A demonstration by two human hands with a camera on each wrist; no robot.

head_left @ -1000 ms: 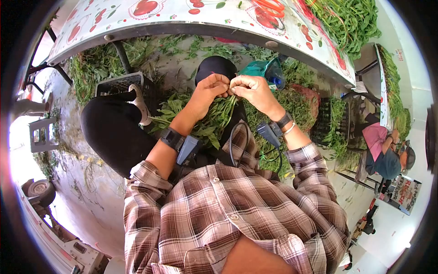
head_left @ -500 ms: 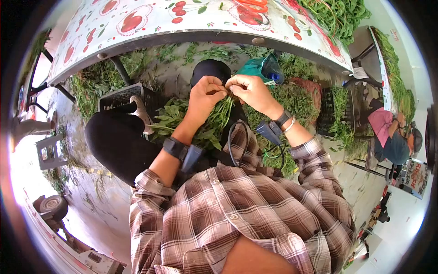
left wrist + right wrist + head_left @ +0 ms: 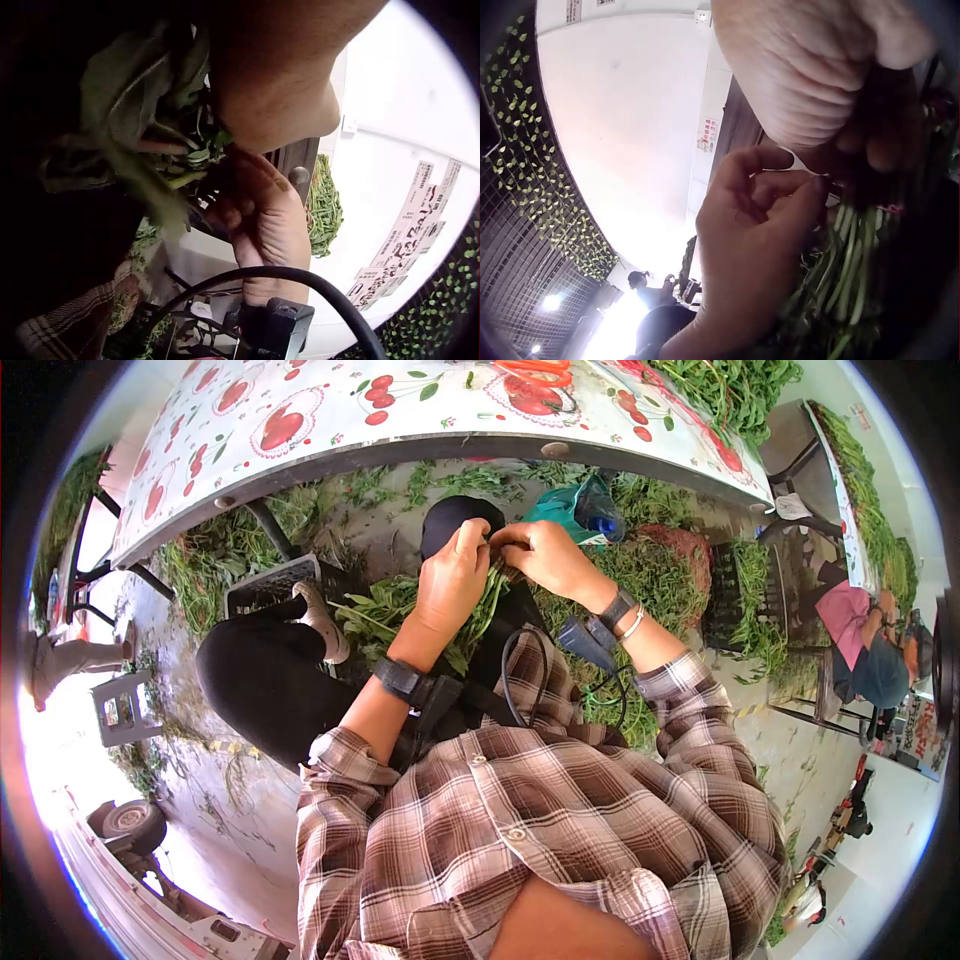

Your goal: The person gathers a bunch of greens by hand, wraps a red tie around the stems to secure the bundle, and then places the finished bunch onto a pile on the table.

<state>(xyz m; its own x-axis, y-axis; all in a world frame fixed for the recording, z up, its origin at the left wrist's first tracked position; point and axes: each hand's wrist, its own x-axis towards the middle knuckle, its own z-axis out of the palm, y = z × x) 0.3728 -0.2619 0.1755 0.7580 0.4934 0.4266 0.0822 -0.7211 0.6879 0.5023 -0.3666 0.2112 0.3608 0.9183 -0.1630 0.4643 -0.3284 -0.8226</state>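
A bunch of leafy greens (image 3: pixel 375 615) lies across the person's lap, its stems (image 3: pixel 851 259) gathered toward both hands. A thin red tie (image 3: pixel 889 209) goes round the stems. My left hand (image 3: pixel 452 585) has its thumb and fingertips pinched together beside the tie. Close against it, my right hand (image 3: pixel 555 560) curls its fingers over the stems at the tie. Seen from the right wrist, the right palm hides part of the stem ends. Broad leaves (image 3: pixel 139 97) hang near the left wrist camera.
Ahead stands a table (image 3: pixel 350 420) with a cherry-print cover, bearing orange handles (image 3: pixel 535 372) and a heap of greens (image 3: pixel 735 395). Beneath and beside it are a black crate (image 3: pixel 270 585), a teal bag (image 3: pixel 560 510) and strewn greens (image 3: pixel 640 590). Another person (image 3: pixel 850 630) sits at the right.
The left hand has turned, with its back now more toward the head camera, and its fingers are raised. Both hands stay close together at the stems. The head view has shifted slightly.
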